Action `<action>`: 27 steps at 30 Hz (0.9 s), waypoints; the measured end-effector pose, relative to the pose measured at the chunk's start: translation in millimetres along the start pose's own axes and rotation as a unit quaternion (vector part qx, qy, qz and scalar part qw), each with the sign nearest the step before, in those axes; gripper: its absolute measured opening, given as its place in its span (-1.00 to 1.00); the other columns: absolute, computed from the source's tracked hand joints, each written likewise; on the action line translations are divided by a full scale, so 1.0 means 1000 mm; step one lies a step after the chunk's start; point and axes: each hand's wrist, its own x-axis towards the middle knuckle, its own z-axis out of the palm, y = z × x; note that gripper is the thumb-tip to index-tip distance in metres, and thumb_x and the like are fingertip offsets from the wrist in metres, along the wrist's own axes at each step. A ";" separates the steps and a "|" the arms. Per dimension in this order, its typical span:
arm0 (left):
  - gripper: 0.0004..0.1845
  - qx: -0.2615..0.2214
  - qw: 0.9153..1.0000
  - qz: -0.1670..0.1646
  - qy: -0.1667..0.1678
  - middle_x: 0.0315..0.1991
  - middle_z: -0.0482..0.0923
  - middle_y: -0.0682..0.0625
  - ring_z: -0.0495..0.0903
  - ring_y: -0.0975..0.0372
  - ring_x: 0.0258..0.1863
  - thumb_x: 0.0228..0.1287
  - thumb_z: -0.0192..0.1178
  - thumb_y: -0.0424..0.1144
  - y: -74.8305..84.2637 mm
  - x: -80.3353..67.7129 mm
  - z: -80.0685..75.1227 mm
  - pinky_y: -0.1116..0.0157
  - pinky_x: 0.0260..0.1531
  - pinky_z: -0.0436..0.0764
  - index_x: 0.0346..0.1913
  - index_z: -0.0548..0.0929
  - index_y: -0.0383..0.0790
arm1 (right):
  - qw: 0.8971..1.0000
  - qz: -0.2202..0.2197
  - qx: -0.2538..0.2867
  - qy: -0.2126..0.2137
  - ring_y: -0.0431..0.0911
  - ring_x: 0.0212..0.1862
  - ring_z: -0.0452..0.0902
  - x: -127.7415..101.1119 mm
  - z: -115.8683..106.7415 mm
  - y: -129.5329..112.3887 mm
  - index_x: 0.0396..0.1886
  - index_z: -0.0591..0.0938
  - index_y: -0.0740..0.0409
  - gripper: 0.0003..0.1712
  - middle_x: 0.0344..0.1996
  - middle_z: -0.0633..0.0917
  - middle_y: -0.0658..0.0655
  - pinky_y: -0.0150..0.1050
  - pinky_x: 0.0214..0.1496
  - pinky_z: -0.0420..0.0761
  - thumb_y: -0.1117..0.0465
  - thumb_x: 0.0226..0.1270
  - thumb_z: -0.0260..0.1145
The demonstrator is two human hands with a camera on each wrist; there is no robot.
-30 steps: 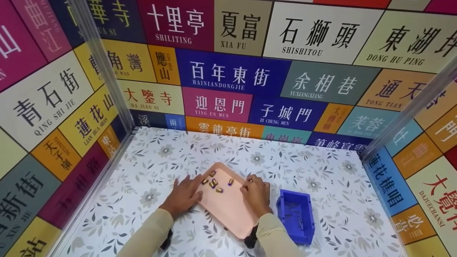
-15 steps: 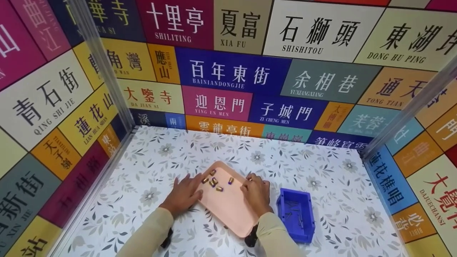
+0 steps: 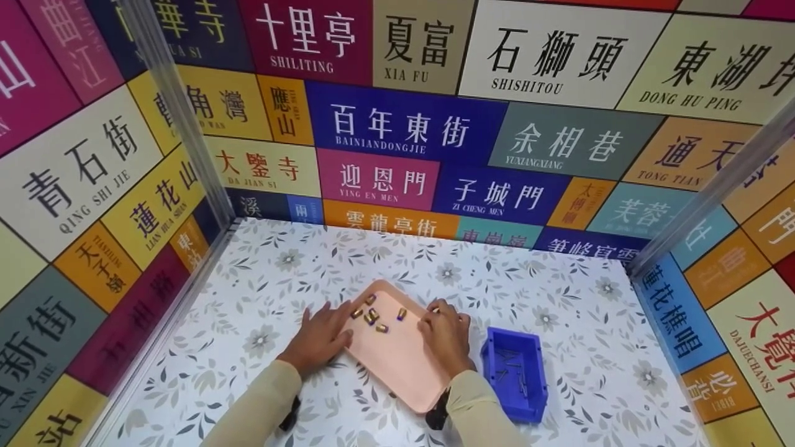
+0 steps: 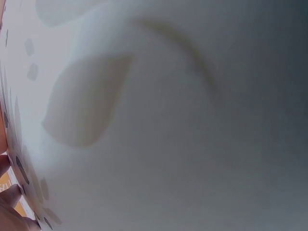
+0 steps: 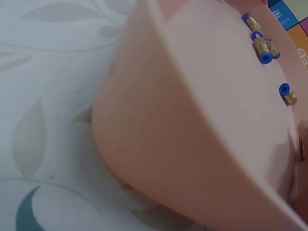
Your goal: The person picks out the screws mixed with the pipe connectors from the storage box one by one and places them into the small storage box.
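A pink tray (image 3: 397, 360) lies on the flowered tablecloth, with several brass fittings (image 3: 372, 318) with blue ends at its far end. My left hand (image 3: 320, 338) lies flat on the cloth, fingers straight, thumb against the tray's left rim. My right hand (image 3: 444, 335) rests on the tray's right rim, fingers curled, and appears to pinch a small brass fitting (image 3: 435, 308) at its fingertips. The right wrist view shows the tray (image 5: 183, 144) close up with the fittings (image 5: 263, 48) and a fingertip (image 5: 302, 139) at the edge. The left wrist view is blurred cloth, with fingers (image 4: 7, 202) in its lower left corner.
A blue bin (image 3: 522, 413) holding small dark screws (image 3: 512, 366) stands just right of the tray. Colourful sign-covered walls close the table in at the back, left and right, with clear posts (image 3: 186, 118) at the corners.
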 end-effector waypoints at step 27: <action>-0.24 0.000 1.000 0.009 0.014 0.63 0.14 0.11 -0.07 0.05 0.67 0.52 -0.25 0.35 -0.005 0.003 0.006 -0.21 0.59 -0.25 0.66 -0.14 0.30 | 0.995 0.006 0.078 0.055 -0.02 0.03 0.60 0.010 -0.018 -0.011 -0.44 0.74 0.07 -0.88 -0.11 0.64 0.01 0.19 0.08 0.42 0.20 0.28 0.49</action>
